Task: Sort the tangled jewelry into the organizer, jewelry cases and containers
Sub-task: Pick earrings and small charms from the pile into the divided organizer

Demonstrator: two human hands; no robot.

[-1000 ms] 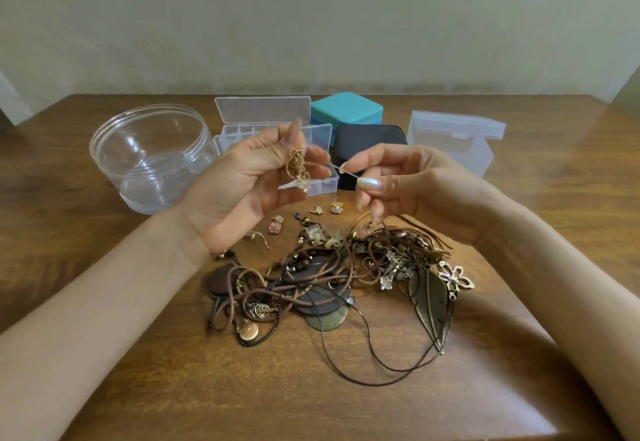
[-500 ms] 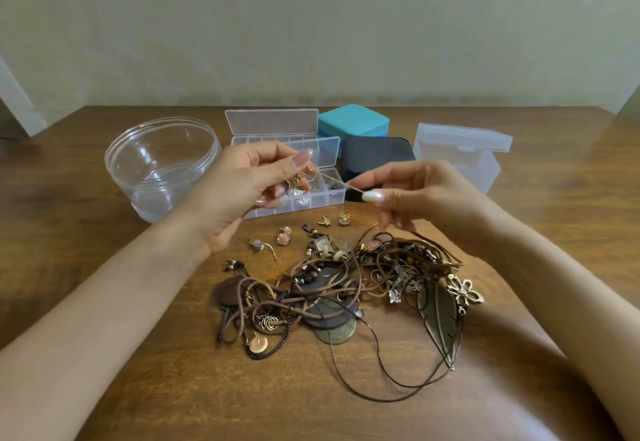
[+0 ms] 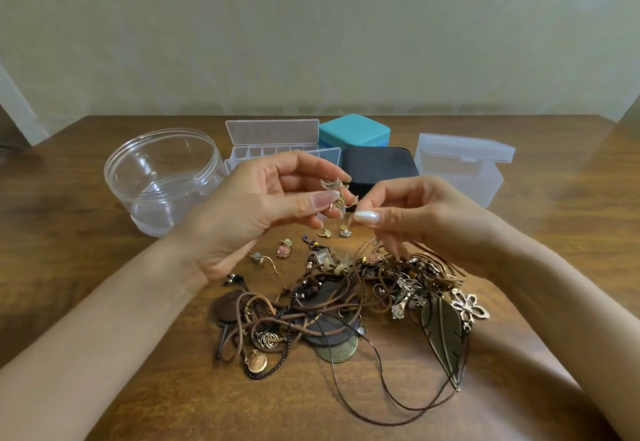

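Two hands meet just in front of the black case (image 3: 379, 167). The left hand (image 3: 256, 208) pinches a small gold earring (image 3: 338, 198) between thumb and forefinger. The fingers (image 3: 367, 215) of the right hand (image 3: 415, 212) are curled and pinch at the edge of the same piece. Half a second ago a gap separated the hands and the right held a thin clear pin. That gap has closed, and whether the pin is still held cannot be told. Judgement: the earring is being joined or freed, so it is not yet sorted.

Counts, outward from the black case:
- Behind it – one teal case (image 3: 353, 129).
- To its left – one clear organizer (image 3: 272, 132), lid raised, then one round clear tub (image 3: 162, 177).
- To its right – one frosted box (image 3: 460, 167), lid closed.
- In front of it, on the counter (image 3: 69, 267) – four loose pieces (image 3: 284, 248), then one tangle (image 3: 339, 305) of cords and pendants.
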